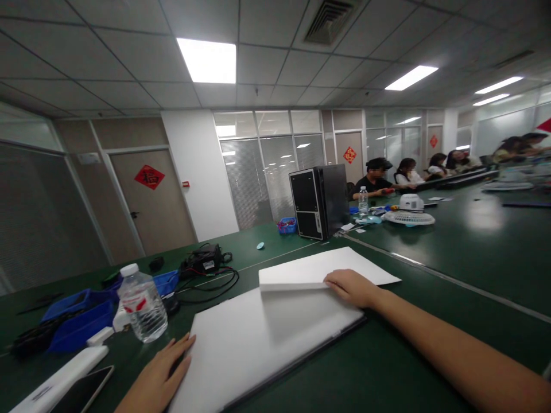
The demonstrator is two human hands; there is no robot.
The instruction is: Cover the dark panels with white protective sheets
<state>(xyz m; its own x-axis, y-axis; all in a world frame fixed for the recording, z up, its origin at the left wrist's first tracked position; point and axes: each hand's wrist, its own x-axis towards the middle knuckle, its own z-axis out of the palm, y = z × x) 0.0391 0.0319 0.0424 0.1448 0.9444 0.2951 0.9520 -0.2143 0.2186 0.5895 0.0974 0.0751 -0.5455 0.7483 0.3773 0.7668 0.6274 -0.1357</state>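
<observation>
A large white paper pad [241, 338] with a dark edge beneath it lies on the green table before me. Its upper sheet [310, 269] is lifted and folded back toward the far right. My right hand [350, 288] pinches the near edge of that sheet. At the pad's left edge lies my left hand [166, 367], fingers apart and fingertips touching the paper. Just beyond my left hand stands a clear water bottle [142, 307] with a white cap.
Left of the bottle are blue bins [84, 327], a long white object [64, 381] and a phone [84, 390]. A black power adapter [206, 258] with cables lies behind the pad. Farther back stand a computer tower [321, 201] and a white fan [408, 218]. Several people sit at the far right.
</observation>
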